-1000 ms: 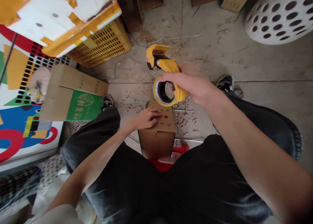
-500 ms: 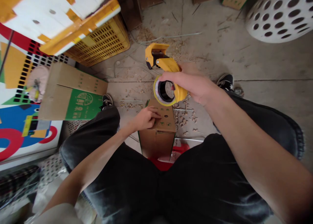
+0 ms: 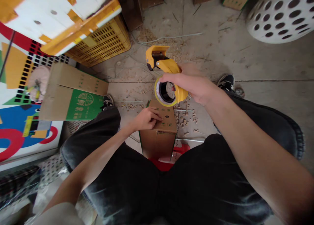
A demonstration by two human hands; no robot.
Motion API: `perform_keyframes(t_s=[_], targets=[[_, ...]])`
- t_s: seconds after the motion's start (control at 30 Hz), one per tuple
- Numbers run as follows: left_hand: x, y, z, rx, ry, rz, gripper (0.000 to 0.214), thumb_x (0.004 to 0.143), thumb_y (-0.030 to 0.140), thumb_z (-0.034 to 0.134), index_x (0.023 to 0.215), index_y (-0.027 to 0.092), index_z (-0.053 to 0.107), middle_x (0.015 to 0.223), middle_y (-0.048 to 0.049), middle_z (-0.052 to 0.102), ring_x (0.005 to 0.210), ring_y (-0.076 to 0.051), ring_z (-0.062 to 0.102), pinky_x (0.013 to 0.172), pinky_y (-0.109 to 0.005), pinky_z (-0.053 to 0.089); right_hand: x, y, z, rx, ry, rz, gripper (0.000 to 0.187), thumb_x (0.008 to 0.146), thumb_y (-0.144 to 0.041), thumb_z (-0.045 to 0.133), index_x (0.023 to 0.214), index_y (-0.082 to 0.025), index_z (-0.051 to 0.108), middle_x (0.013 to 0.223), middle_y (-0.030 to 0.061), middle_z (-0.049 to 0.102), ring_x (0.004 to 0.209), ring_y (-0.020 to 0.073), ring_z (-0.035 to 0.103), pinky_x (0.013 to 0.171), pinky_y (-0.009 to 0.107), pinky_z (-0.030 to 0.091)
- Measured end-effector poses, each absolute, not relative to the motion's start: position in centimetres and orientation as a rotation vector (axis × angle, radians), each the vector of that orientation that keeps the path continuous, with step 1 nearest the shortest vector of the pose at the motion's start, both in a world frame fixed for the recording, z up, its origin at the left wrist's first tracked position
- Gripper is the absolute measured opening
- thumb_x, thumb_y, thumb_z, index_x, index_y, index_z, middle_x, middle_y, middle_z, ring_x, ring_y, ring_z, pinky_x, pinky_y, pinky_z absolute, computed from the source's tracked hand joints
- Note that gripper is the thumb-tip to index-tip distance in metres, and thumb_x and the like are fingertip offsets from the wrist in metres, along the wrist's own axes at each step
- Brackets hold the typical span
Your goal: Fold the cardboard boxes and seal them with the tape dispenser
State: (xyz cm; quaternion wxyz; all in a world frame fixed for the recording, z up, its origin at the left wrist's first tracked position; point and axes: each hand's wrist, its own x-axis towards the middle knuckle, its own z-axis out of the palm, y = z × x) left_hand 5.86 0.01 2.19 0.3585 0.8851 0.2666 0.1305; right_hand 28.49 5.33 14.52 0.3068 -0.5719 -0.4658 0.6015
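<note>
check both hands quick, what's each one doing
Left hand: open, resting on top of a cardboard box.
Right hand: closed, holding a yellow tape dispenser by its handle, with a roll of tape loaded.

Passage for a hand: over the concrete floor [image 3: 211,51] at centre right, between the yellow tape dispenser [image 3: 166,66], gripped in the right hand [image 3: 193,87], and the white perforated bin [image 3: 282,15] at upper right. Obstacles: yellow plastic crate [image 3: 103,43], upper left; flattened cardboard carton [image 3: 73,94], left; upright cardboard box [image 3: 157,144], lower centre, under the left hand [image 3: 147,119].
</note>
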Motion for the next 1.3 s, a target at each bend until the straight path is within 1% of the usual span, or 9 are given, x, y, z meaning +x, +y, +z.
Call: perform_keyframes(t_s=[0.17, 0.3, 0.43, 0.57, 0.73, 0.87, 1.07, 1.17, 1.3], targets=[[6.3, 0.0, 2.8, 2.174, 0.56, 0.409, 0.046, 0.066, 0.001, 0.046, 0.086, 0.025, 0.081, 0.09, -0.0006, 0.08, 0.084, -0.018, 0.071, 0.087, -0.038, 0.056, 28.6, 5.3, 14.6, -1.554, -1.268, 1.568, 0.019, 0.074, -0.03, 0.079, 0.08, -0.024, 0.063, 0.063, -0.0013, 0.059, 0.061, 0.0148, 0.057, 0.051, 0.026, 0.042], [6.3, 0.0, 2.8, 2.141, 0.543, 0.388, 0.05, 0.064, 0.0, 0.045, 0.086, 0.026, 0.081, 0.09, 0.001, 0.08, 0.083, -0.018, 0.07, 0.086, -0.038, 0.055, 28.5, 5.2, 14.6, -1.57, -1.274, 1.563, 0.017, 0.074, -0.029, 0.079, 0.079, -0.024, 0.063, 0.064, -0.0013, 0.059, 0.06, 0.0143, 0.056, 0.051, 0.026, 0.042], [5.8, 0.2, 2.3, 2.16, 0.553, 0.341, 0.058, 0.063, -0.002, 0.042, 0.095, 0.027, 0.081, 0.1, 0.0, 0.079, 0.095, -0.019, 0.071, 0.097, -0.043, 0.052, 28.6, 5.3, 14.5, -1.544, -1.277, 1.572, 0.017, 0.074, -0.029, 0.078, 0.078, -0.024, 0.062, 0.063, -0.0011, 0.058, 0.06, 0.0146, 0.056, 0.051, 0.027, 0.041], [5.5, 0.2, 2.0, 2.199, 0.63, 0.273, 0.061, 0.062, -0.003, 0.044, 0.101, 0.027, 0.08, 0.112, -0.0004, 0.077, 0.105, -0.02, 0.07, 0.101, -0.045, 0.051, 28.6, 5.3, 14.6, -1.559, -1.288, 1.588, 0.018, 0.075, -0.03, 0.078, 0.077, -0.024, 0.061, 0.068, -0.0004, 0.061, 0.062, 0.0146, 0.057, 0.053, 0.027, 0.043], [5.4, -0.2, 1.8, 2.295, 0.786, 0.196, 0.056, 0.069, -0.001, 0.047, 0.107, 0.025, 0.079, 0.117, -0.0016, 0.076, 0.11, -0.021, 0.07, 0.105, -0.047, 0.051, 28.6, 5.2, 14.6, -1.527, -1.286, 1.567, 0.019, 0.074, -0.028, 0.079, 0.075, -0.024, 0.06, 0.066, -0.0005, 0.06, 0.061, 0.0145, 0.056, 0.053, 0.027, 0.043], [5.0, -0.3, 1.2, 2.354, 0.925, 0.161, 0.053, 0.074, 0.003, 0.048, 0.114, 0.022, 0.077, 0.121, -0.0045, 0.075, 0.114, -0.024, 0.068, 0.104, -0.046, 0.053, 28.4, 5.2, 14.6, -1.575, -1.295, 1.555, 0.021, 0.073, -0.028, 0.08, 0.076, -0.025, 0.06, 0.064, -0.001, 0.059, 0.06, 0.0146, 0.055, 0.052, 0.028, 0.04], [5.2, 0.1, 1.0, 2.287, 0.766, 0.254, 0.057, 0.064, 0.0, 0.046, 0.103, 0.022, 0.08, 0.107, -0.004, 0.077, 0.103, -0.023, 0.069, 0.097, -0.045, 0.055, 28.5, 5.4, 14.3, -1.562, -1.313, 1.55, 0.022, 0.072, -0.029, 0.081, 0.077, -0.025, 0.06, 0.064, -0.0015, 0.059, 0.059, 0.0143, 0.054, 0.05, 0.027, 0.038], [5.6, 0.3, 1.3, 2.241, 0.7, 0.284, 0.056, 0.062, -0.001, 0.045, 0.1, 0.021, 0.08, 0.101, -0.0052, 0.077, 0.098, -0.022, 0.069, 0.092, -0.043, 0.055, 28.5, 5.4, 14.2, -1.559, -1.296, 1.557, 0.022, 0.071, -0.029, 0.082, 0.078, -0.025, 0.061, 0.065, -0.0019, 0.059, 0.059, 0.0142, 0.053, 0.049, 0.027, 0.038], [5.8, 0.2, 1.9, 2.157, 0.638, 0.327, 0.056, 0.062, -0.001, 0.043, 0.095, 0.024, 0.081, 0.097, -0.0038, 0.077, 0.093, -0.02, 0.069, 0.088, -0.04, 0.055, 28.6, 5.4, 14.4, -1.568, -1.312, 1.538, 0.021, 0.072, -0.026, 0.081, 0.074, -0.025, 0.06, 0.063, -0.0008, 0.057, 0.057, 0.0147, 0.053, 0.049, 0.029, 0.039]])
